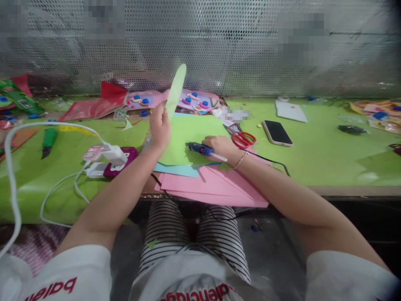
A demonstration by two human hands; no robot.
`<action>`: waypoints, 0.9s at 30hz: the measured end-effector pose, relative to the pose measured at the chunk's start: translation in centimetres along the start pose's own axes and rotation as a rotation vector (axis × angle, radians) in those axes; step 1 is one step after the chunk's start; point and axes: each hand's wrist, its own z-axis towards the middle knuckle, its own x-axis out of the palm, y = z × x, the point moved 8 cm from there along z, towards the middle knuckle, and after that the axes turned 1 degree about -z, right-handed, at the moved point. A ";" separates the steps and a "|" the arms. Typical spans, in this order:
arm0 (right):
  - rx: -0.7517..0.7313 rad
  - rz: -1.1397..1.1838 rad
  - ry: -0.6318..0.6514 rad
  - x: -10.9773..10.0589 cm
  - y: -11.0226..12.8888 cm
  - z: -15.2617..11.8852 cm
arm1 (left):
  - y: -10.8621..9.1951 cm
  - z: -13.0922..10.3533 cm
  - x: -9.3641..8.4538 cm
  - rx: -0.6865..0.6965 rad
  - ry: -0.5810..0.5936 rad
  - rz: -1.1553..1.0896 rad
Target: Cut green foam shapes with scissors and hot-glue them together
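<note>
Left hand [161,125] pinches strip [178,90], raised and leaning. Right hand [219,147], apart from it, closed round glue gun [200,148] over green sheet [189,127]. Judgement: steady strip, squeeze sparingly, skin clear of nozzle [189,146]. Packet [21,97] far left of left hand: contents not visible.

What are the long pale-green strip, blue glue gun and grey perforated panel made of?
Long pale-green strip: probably matte paper or card, flat and thin.
Blue glue gun: likely plastic, judging by its smooth coloured body.
Grey perforated panel: perhaps metal, from its dull sheen.
</note>
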 end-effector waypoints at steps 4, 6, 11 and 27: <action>0.017 0.002 -0.008 -0.1 -0.2 0.0 | 0.4 -0.1 0.3 -0.020 0.039 -0.003; 0.020 -0.002 -0.019 -0.2 -0.4 0.0 | 0.6 -0.2 0.5 -0.035 0.052 0.010; 0.025 -0.001 -0.037 -0.1 -0.7 0.1 | 0.2 -0.3 0.9 -0.032 0.089 0.056; 0.031 0.030 -0.027 0.0 -1.0 0.3 | -1.2 -0.9 2.3 -0.048 0.240 0.110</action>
